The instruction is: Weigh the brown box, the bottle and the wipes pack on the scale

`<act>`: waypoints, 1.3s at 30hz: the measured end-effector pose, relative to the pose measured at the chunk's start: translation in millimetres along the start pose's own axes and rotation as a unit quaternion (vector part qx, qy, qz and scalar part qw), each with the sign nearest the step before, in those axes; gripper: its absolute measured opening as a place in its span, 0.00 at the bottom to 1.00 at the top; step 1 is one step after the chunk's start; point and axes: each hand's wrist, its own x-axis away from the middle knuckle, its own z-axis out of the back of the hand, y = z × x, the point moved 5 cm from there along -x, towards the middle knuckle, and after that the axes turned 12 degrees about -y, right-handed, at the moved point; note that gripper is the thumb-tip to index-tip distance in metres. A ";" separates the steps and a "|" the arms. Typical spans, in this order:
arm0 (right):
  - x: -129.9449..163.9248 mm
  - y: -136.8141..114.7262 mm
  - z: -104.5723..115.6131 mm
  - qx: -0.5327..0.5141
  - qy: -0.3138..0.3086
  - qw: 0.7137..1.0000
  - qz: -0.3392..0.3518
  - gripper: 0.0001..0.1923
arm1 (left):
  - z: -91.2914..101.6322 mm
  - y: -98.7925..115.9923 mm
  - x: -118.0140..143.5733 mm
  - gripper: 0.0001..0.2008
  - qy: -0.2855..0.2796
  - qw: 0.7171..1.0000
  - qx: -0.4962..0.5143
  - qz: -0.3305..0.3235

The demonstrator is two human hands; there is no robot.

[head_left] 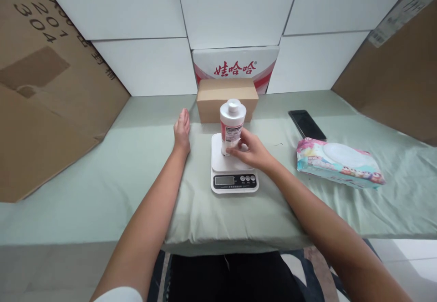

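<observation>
Upright over the white kitchen scale [218, 163] is a white bottle [229, 131] with a pink label and a round cap. Fingers and thumb of my right hand [251, 148] are closed around its lower part from the right. The bottle's base is at the scale's platform; whether it bears on it I cannot tell. The scale's small display looks blank. My left hand [182, 131] rests on its edge on the green cloth, left of the scale, fingers stretched out and nothing in it.
Behind the bottle stands a brown cardboard box [205, 106], with a white and red carton [235, 63] at its back. To the right lie a black phone [307, 124] and a pack of wipes [337, 163]. Large cardboard panels flank the cloth-covered table [102, 170].
</observation>
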 end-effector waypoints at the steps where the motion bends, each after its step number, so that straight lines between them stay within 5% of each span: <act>1: 0.5 0.5 2.9 0.010 -0.001 1.000 -0.009 0.25 | 0.1 0.3 -0.1 0.35 0.003 1.000 0.003 -0.001; 6: 6.6 3.3 31.5 0.023 0.079 0.997 0.010 0.48 | -0.5 2.7 0.2 0.35 0.015 1.000 0.017 -0.002; 12: 15.7 6.0 52.2 0.021 0.199 0.979 0.035 0.39 | -2.3 5.7 1.7 0.33 0.025 0.999 0.024 0.004; 16: 14.1 0.4 40.1 0.007 0.164 0.985 0.058 0.30 | -4.1 8.4 3.7 0.34 0.029 0.999 0.024 0.011; 21: 6.8 -2.2 11.4 -0.023 0.075 0.997 0.023 0.34 | -5.0 9.5 4.6 0.34 0.024 0.999 0.020 0.010; 26: 5.2 -3.0 2.0 -0.018 0.095 0.995 -0.030 0.27 | -3.2 7.7 2.7 0.34 0.022 1.000 0.010 0.009; 30: 11.7 6.7 35.6 0.022 0.234 0.972 -0.023 0.23 | -1.1 4.5 0.9 0.36 0.024 1.000 0.009 0.004; 34: 23.2 48.6 80.9 0.049 0.415 0.908 -0.040 0.27 | -0.4 2.2 -0.2 0.38 0.023 1.000 0.009 -0.012; 39: 25.7 113.6 107.5 0.026 0.490 0.869 -0.063 0.38 | 0.0 1.2 0.4 0.38 0.028 1.000 0.009 -0.002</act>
